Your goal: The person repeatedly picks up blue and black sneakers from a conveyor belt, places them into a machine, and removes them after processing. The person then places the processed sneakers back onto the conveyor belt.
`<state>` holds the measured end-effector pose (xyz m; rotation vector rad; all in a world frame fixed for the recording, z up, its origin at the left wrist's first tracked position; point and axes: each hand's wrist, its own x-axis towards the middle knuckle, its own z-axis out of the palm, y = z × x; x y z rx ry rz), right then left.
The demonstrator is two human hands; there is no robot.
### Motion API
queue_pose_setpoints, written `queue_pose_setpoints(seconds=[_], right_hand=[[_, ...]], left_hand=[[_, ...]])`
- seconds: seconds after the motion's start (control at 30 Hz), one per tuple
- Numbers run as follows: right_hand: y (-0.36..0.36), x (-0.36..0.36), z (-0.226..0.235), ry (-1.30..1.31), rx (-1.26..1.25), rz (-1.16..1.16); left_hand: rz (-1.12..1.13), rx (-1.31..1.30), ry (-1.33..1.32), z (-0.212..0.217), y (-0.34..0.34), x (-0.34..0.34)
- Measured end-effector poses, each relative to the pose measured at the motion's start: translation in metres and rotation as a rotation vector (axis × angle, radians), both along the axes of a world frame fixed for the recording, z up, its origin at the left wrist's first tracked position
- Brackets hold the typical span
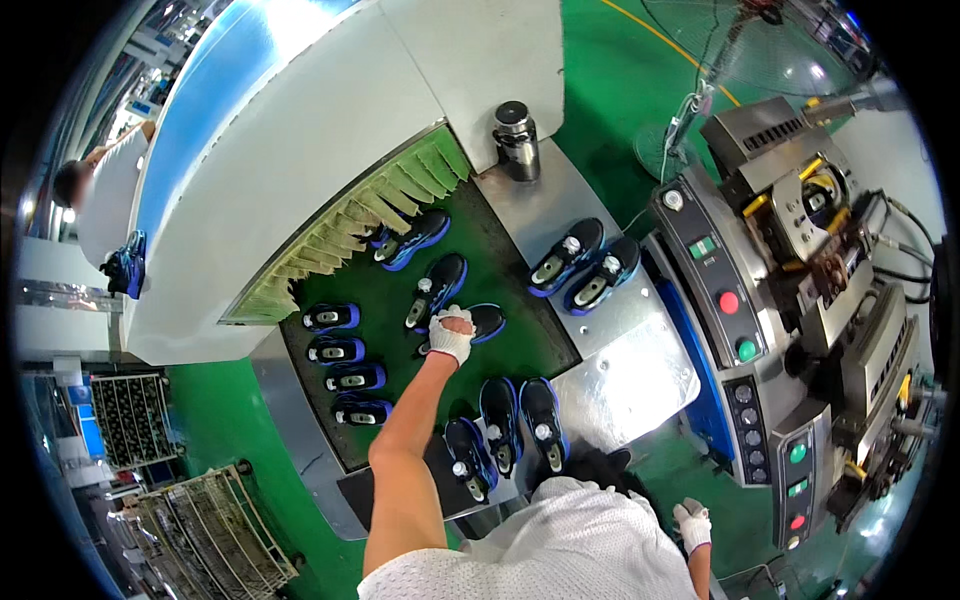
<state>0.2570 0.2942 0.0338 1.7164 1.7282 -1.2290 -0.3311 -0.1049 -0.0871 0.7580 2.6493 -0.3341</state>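
Blue-edged black shoe, white glove

Looks like a shoe factory floor. Shows alike dark sneakers in batches at the centre, a white machine housing with fringed curtain at ten o'clock, a push-button machine at three, wire racks at eight, green painted floor at one.

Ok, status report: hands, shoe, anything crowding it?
Left hand at dark shoe on green surface, grip unclear. Right hand low, nothing visible in it. Another shoe close beyond.
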Motion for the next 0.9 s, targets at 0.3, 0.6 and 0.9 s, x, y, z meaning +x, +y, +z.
queue_pose_setpoints(seconds=[0.3,0.6,0.9], right_hand=[[0.039,-0.098,-0.034,0.262,0.150,0.370],[-0.024,-0.289,0.078,0.982,-1.106,-0.268],[0.084,-0.219,0.163,1.136,-0.923,-0.412]], left_hand=[[0.356,0.518,-0.197,0.146,0.033,0.014],[0.012,1.371,-1.043,0.310,0.160,0.111],[-0.103,1.514,-0.496,0.329,0.290,0.129]])
